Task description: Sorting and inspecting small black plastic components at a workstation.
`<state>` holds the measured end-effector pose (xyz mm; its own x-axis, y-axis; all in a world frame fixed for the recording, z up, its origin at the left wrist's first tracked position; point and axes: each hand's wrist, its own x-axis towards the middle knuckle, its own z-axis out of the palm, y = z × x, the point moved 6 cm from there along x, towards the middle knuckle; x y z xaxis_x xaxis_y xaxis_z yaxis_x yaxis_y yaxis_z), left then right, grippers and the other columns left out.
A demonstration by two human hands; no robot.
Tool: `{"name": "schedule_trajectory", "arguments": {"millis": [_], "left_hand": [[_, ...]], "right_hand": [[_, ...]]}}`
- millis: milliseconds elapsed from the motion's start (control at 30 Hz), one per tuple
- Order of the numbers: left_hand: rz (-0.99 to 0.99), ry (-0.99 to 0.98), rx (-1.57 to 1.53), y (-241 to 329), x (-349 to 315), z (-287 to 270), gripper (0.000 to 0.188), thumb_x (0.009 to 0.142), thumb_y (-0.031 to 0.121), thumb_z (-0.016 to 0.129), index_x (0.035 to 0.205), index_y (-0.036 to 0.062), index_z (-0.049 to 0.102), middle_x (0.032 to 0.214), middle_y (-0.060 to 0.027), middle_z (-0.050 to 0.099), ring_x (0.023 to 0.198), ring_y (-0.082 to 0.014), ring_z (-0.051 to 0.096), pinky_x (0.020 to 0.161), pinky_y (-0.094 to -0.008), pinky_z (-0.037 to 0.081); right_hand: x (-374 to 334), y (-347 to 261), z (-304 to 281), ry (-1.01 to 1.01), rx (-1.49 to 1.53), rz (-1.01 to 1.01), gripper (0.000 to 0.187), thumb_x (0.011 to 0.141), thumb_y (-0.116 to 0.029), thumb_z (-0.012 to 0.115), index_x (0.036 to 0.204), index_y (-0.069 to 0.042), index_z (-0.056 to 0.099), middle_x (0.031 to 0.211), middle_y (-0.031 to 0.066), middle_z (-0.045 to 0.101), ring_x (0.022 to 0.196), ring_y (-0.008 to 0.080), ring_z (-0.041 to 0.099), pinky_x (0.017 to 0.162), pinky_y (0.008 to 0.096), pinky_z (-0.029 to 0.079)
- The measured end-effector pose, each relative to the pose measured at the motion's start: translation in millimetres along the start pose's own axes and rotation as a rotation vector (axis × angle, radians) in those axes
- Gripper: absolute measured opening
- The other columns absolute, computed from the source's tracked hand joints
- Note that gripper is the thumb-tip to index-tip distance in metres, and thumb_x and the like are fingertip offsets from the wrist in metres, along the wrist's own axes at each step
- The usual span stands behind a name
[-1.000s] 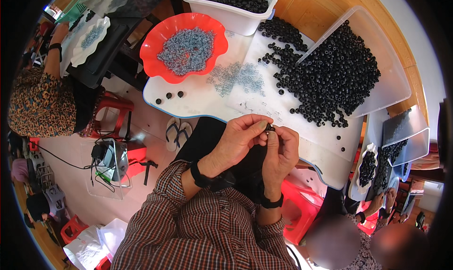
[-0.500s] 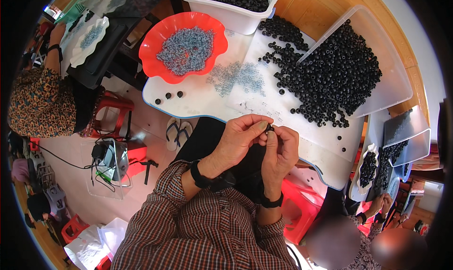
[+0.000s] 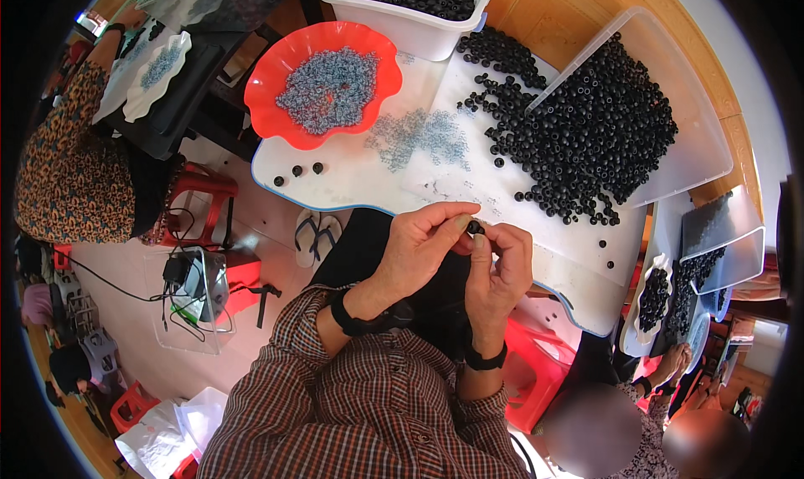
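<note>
A small round black part (image 3: 475,227) with a hole is pinched between both hands, just above the near edge of the white table (image 3: 352,177). My left hand (image 3: 419,249) grips it between thumb and index finger from the left. On the other side, the thumb and curled fingers of my right hand (image 3: 500,270) close on the same part. Whether a smaller piece is between the fingertips I cannot tell. Beyond the hands lies a patch of tiny bluish clear pieces (image 3: 444,136). To the right of it spreads a large heap of similar black parts (image 3: 586,136).
A red scalloped bowl (image 3: 261,94) holds more bluish pieces. Behind it stands a white tub (image 3: 402,33) of black parts. A clear bin (image 3: 699,144) lies tipped around the heap. Other people work at tables left and right. A red stool (image 3: 540,362) is at lower right.
The black part has turned in my fingertips, so its round face with the hole shows more. Both hands stay nearly in place. At the left, another person's arm has reached farther forward.
</note>
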<state>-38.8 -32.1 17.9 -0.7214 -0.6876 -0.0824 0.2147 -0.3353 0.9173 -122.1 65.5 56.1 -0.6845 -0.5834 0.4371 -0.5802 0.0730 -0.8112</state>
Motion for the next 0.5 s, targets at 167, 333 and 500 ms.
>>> {"name": "schedule_trajectory", "arguments": {"millis": [167, 333, 500], "left_hand": [[0.029, 0.005, 0.085, 8.2, -0.9, 1.1, 0.022, 0.097, 0.007, 0.055, 0.113, -0.0046, 0.065, 0.091, -0.0084, 0.069, 0.079, -0.0122, 0.067, 0.073, -0.0254, 0.057], [-0.034, -0.015, 0.033, 4.6, 0.6, -1.0, 0.022, 0.097, 0.008, 0.056, 0.11, -0.0058, 0.066, 0.09, -0.0087, 0.069, 0.078, -0.0124, 0.067, 0.072, -0.0253, 0.057], [-0.06, -0.028, -0.029, 0.3, 0.3, -0.4, 0.022, 0.095, 0.008, 0.059, 0.111, -0.0066, 0.065, 0.091, -0.0091, 0.069, 0.079, -0.0129, 0.067, 0.073, -0.025, 0.057]], "right_hand": [[1.4, -7.7, 0.1, -0.031, -0.047, -0.064, 0.014, 0.084, 0.004, 0.065, 0.097, 0.001, 0.061, 0.093, 0.0138, 0.059, 0.079, 0.0242, 0.061, 0.066, 0.0318, 0.05], [0.5, -6.5, 0.1, -0.043, -0.057, -0.109, 0.015, 0.084, 0.005, 0.064, 0.098, 0.0, 0.062, 0.094, 0.0138, 0.059, 0.078, 0.0245, 0.061, 0.065, 0.0318, 0.051], [0.8, -9.4, 1.2, -0.057, -0.078, -0.127, 0.014, 0.085, 0.006, 0.063, 0.098, 0.0, 0.061, 0.093, 0.0139, 0.058, 0.076, 0.025, 0.061, 0.063, 0.0321, 0.051]]}}
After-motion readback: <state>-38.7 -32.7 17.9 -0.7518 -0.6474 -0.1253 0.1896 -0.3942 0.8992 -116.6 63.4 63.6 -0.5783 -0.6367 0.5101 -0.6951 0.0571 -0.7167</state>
